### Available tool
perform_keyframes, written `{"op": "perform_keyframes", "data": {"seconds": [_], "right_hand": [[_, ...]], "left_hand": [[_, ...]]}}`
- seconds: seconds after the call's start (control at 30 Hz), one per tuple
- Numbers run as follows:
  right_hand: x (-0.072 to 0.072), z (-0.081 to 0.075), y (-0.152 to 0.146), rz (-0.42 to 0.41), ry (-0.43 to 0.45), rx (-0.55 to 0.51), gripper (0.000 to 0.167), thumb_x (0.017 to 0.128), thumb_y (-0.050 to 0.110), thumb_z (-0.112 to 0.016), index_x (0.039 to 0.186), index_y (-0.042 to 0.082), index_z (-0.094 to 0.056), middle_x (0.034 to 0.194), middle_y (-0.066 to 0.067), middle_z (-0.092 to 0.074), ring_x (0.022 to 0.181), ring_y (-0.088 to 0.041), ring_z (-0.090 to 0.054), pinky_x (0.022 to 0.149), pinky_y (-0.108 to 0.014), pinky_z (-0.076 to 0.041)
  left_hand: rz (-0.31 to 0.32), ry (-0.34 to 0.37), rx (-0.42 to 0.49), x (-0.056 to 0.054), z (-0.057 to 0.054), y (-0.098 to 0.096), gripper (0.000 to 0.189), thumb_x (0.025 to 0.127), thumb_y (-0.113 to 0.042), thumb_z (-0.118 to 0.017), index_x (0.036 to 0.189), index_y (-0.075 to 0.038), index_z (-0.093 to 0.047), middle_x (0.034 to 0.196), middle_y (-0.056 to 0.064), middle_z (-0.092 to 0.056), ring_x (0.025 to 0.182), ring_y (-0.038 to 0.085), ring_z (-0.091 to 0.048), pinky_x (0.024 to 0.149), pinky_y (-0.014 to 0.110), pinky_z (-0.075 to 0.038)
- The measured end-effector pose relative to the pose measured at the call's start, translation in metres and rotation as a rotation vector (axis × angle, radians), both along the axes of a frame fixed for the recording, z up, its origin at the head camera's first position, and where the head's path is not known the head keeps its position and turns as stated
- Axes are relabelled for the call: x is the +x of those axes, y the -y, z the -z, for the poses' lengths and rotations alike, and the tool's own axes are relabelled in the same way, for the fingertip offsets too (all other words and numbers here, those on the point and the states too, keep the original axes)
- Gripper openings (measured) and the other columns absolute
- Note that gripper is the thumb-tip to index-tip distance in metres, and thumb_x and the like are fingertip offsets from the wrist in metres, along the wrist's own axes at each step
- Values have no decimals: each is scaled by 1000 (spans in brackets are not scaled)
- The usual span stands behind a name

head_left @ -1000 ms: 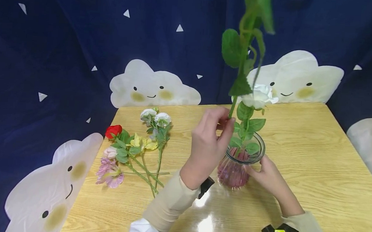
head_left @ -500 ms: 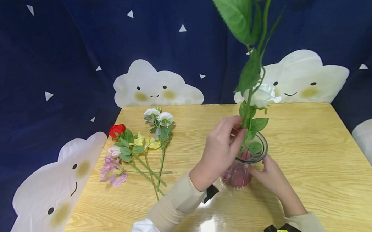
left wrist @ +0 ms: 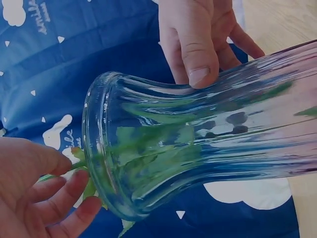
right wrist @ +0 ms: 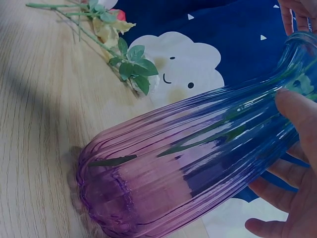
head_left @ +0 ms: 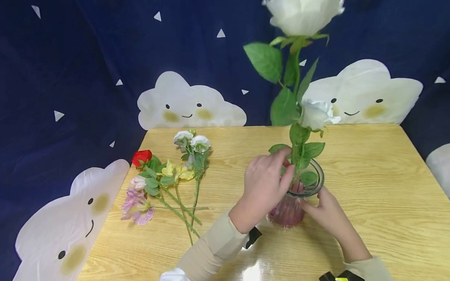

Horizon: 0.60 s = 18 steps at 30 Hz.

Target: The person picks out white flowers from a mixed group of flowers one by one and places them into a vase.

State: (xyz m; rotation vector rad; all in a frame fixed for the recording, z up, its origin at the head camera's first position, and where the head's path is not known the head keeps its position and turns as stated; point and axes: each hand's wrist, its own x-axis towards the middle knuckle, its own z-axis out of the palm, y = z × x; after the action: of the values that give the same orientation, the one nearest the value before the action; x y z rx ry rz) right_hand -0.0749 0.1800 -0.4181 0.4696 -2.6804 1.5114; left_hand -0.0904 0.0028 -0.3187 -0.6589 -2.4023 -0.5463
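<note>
My left hand [head_left: 263, 179] pinches the green stem of a tall white rose [head_left: 304, 12] right at the mouth of a ribbed glass vase [head_left: 286, 211], clear at the neck and purple towards the base. A second, lower white rose [head_left: 316, 114] stands in the vase, its leaves at the rim. With thumb and fingers on opposite sides, my right hand [head_left: 327, 211] holds the vase just below its rim. The left wrist view shows its thumb [left wrist: 200, 74] against the glass neck. Through the purple glass [right wrist: 163, 173] in the right wrist view, stems slant down towards the base.
On the left of the wooden table [head_left: 380, 201] lie a red flower [head_left: 142, 157], yellow flowers [head_left: 177, 172], a pink-purple flower [head_left: 137, 208] and white flowers [head_left: 200, 143], stems crossing. A dark blue curtain [head_left: 200, 36] with white clouds hangs behind the table.
The tall rose has come down with my left hand, which moved right and slightly lower; its white bloom now shows at the top. My right hand keeps its hold on the vase.
</note>
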Motion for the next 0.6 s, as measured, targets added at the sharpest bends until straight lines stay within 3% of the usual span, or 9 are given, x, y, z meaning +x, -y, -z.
{"op": "perform_keyframes", "data": {"seconds": [0.2,0.3,0.4,0.6], "right_hand": [[-1,1,0,6,-2,-12,67,83,17,-64,137,2,-28,132,-26,-37,120,-44,-33,91,-60,-28],[-1,2,0,13,-10,-6,66,82,17,-65,135,0,-29,131,-27,-38,119,-45,-33,91,-60,-28],[-1,3,-1,17,-10,0,66,82,18,-65,135,-1,-30,130,-28,-38,119,-45,-34,91,-60,-29],[0,2,0,20,-9,0,65,82,17,-65,134,-1,-30,129,-29,-38,118,-47,-33,91,-60,-28]], "left_hand": [[-31,27,-71,1,3,0,13,87,-21,-55,92,-21,-67,85,-11,-65,75,7,-60,81,27,-43],[-38,41,-75,1,5,2,13,87,-21,-54,91,-21,-67,87,-10,-65,78,7,-60,83,28,-42],[-28,29,-41,0,9,6,12,86,-20,-55,89,-19,-67,85,-8,-64,76,9,-59,77,26,-44],[-19,8,58,-4,21,17,9,83,-16,-58,84,-15,-67,82,-4,-62,64,9,-55,51,20,-42]]}}
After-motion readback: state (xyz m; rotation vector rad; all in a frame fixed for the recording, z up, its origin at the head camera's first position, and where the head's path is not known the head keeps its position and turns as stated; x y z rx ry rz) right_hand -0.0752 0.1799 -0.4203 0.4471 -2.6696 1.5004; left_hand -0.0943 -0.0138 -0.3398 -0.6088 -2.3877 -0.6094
